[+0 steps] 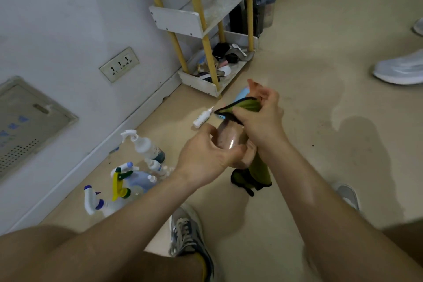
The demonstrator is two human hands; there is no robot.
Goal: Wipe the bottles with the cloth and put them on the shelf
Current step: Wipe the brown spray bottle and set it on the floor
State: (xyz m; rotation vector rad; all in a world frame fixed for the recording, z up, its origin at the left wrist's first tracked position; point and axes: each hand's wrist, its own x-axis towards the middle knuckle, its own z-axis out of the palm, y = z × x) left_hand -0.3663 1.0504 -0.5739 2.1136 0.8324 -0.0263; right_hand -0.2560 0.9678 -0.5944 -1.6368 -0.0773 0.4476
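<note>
My left hand (206, 155) grips the lower body of a clear, brownish bottle (230, 137) held above the floor. My right hand (261, 117) holds an olive-green cloth with dark edging (246, 105) wrapped over the bottle's top, where a light blue cap (242, 95) peeks out. The cloth's loose end (254, 176) hangs below my hands. Several spray bottles (128, 178) stand in a group on the floor at the left by the wall. A small white bottle (202, 118) lies on the floor beyond my hands. The shelf (180, 18) with yellow posts stands against the wall ahead.
The shelf's bottom tray (199, 82) holds assorted small items. Dark bottles (263, 7) stand beside the shelf's far end. Another person's white shoes (400, 68) are at the right. My own shoe (187, 231) is below my arms. A wall socket (119, 64) sits at the left.
</note>
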